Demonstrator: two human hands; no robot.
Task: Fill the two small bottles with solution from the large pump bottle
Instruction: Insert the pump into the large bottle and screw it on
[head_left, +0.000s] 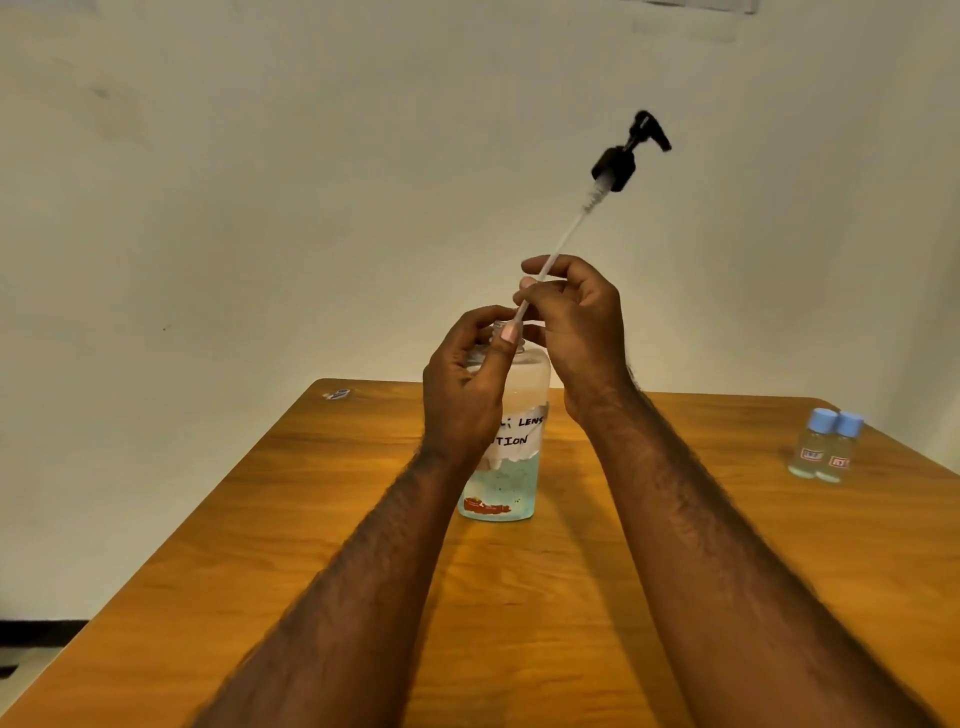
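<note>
Forearms run up the middle of the table (234, 545), and both hands are busy at the big bottle (511, 488). Left hand (465, 387) is wrapped round its shoulder and neck, holding it upright. Right hand (576, 322) pinches the pump's tube (563, 239) between thumb and fingers, just above the open mouth. Look at that axis: the tube slants up and away to the right, with the black pump head (623, 156) high in the air and the lower tip right at the mouth. In or out? The left thumb hides it. The two small bottles (826, 449) stand touching, blue caps on, well off to the right, so the right hand is nearer. My read: those caps must come off before any filling.
</note>
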